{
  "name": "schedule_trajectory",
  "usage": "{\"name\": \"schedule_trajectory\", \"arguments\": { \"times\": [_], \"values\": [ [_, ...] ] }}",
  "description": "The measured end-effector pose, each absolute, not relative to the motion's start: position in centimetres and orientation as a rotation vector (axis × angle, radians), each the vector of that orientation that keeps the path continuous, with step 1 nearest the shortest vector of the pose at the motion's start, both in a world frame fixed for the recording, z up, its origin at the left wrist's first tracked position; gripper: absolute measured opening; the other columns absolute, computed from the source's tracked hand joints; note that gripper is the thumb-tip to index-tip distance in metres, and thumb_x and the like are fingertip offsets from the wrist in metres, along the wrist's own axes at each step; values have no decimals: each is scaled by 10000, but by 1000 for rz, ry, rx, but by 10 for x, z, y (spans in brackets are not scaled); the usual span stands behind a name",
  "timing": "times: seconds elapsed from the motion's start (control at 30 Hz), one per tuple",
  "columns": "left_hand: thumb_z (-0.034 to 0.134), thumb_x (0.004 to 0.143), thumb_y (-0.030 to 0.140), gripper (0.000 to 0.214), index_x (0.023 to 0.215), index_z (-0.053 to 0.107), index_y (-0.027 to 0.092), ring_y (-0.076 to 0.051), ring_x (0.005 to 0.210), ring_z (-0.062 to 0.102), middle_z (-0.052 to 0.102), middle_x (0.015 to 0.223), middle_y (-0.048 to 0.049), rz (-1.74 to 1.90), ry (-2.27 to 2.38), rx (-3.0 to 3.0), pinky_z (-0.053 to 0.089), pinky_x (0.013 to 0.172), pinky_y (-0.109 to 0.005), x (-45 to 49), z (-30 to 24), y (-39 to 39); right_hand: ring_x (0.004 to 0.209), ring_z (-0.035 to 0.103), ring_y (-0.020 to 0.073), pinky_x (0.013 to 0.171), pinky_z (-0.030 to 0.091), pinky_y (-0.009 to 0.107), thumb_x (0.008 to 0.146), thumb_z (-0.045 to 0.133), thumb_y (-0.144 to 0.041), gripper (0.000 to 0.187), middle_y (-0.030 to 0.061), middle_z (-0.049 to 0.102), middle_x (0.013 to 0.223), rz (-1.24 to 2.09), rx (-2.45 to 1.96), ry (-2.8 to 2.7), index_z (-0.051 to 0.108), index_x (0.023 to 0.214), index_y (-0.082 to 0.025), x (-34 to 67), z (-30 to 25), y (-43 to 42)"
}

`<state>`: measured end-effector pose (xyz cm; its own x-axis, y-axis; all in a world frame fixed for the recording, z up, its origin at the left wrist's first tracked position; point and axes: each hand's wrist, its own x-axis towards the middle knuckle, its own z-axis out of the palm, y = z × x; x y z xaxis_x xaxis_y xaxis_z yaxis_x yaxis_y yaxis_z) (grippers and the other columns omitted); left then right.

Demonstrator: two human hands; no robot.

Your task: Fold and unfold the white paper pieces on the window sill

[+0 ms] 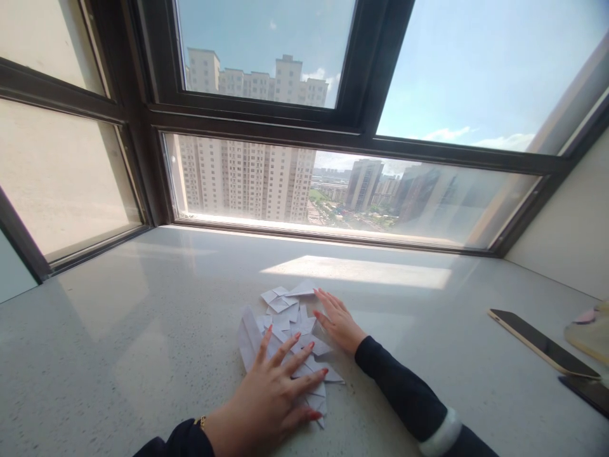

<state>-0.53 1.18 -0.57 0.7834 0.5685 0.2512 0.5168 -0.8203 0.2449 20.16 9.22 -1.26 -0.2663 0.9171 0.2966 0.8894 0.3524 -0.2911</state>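
Observation:
Several folded white paper pieces (284, 306) lie in a loose, overlapping pile on the speckled white windowsill. My left hand (269, 397) rests over the near part of the pile, its fingers spread wide and covering some of the papers. On the far right side of the pile, my right hand (340, 322) lies with its fingers stretched out. Its fingertips touch or come very near the edge of a folded paper at the top. A larger folded sheet (247, 339) sticks out at the pile's left side.
A phone (542, 343) lies on the sill (143, 355) at the right, with another dark flat object (587, 390) beside it. A pale yellowish item (590, 333), partly cut off, sits at the right edge. Dark-framed windows (266, 120) rise behind the sill.

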Motion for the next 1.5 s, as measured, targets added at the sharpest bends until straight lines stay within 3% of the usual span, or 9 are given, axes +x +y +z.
{"name": "schedule_trajectory", "arguments": {
  "times": [0.23, 0.4, 0.47, 0.57, 0.7, 1.0, 1.23, 1.3, 1.5],
  "values": [
    [443, 788, 342, 396, 1181, 413, 381, -299, 1257, 144, 292, 1360, -1, 505, 1042, 2788, -77, 951, -581, -23, 4, 31, 1209, 292, 281, 949, 168, 567, 832, 315, -427, 488, 84, 475, 1235, 174, -1600, -2295, 317, 1274, -221, 198, -15, 89],
    [456, 729, 165, 385, 1087, 514, 296, -267, 1265, 125, 303, 1355, -6, 574, 1219, 2782, -53, 995, -515, -24, 8, 34, 1030, 499, 198, 940, 281, 465, 867, 245, -381, 398, 62, 600, 1050, 231, -1491, -2313, 425, 1184, -221, 195, 2, 91],
    [445, 754, 218, 378, 1127, 480, 272, -253, 1266, 128, 290, 1361, -16, 612, 1202, 2774, -44, 1010, -487, -20, 8, 30, 1067, 467, 192, 931, 316, 410, 870, 246, -350, 390, 89, 545, 1134, 189, -1516, -2271, 443, 1167, -192, 196, 6, 100],
    [429, 779, 410, 475, 1233, 365, 287, -273, 1260, 146, 273, 1369, -26, 597, 1050, 2766, -53, 1003, -504, -16, 7, 25, 1165, 366, 250, 932, 293, 466, 854, 300, -307, 394, 157, 453, 1231, 147, -1589, -2218, 435, 1181, -134, 197, 1, 114],
    [381, 769, 524, 591, 1298, 226, 313, -291, 1260, 141, 231, 1384, -23, 559, 1003, 2765, -65, 987, -529, -14, 3, 22, 1123, 422, 298, 893, 316, 524, 844, 331, -282, 369, 196, 515, 1157, 189, -1589, -2268, 506, 1116, -104, 187, -12, 112],
    [428, 652, 645, 929, 1339, 44, 152, -352, 1258, 65, 150, 1393, -130, 680, 1213, 2712, -64, 950, -585, -9, -11, 23, 1057, 494, 179, 929, 381, 343, 833, 286, -145, 345, 120, 587, 1070, 416, -1060, -2425, 502, 1101, -123, 144, 6, 56],
    [373, 682, 650, 667, 1266, 289, 341, -374, 1242, 127, 297, 1355, -70, 450, 1225, 2574, -100, 862, -663, -16, -3, 30, 1122, 435, 219, 962, 328, 412, 817, 346, -243, 392, 147, 505, 1183, 509, -1381, -2111, 449, 1172, -113, 173, -6, 49],
    [375, 682, 649, 630, 1240, 333, 361, -376, 1240, 131, 306, 1350, -71, 420, 1224, 2559, -105, 856, -661, -22, 1, 34, 1158, 390, 229, 973, 301, 421, 798, 402, -320, 450, 146, 470, 1222, 564, -1409, -2139, 419, 1204, -127, 186, -10, 47],
    [469, 666, 596, 592, 1192, 428, 327, -379, 1239, 135, 317, 1338, -102, 412, 1355, 2495, -116, 876, -630, -51, 10, 56, 1263, 134, 292, 1008, 169, 466, 584, 583, -567, 921, 148, 242, 1368, 675, -1508, -2371, 216, 1321, -153, 207, 4, 44]
  ]
}}
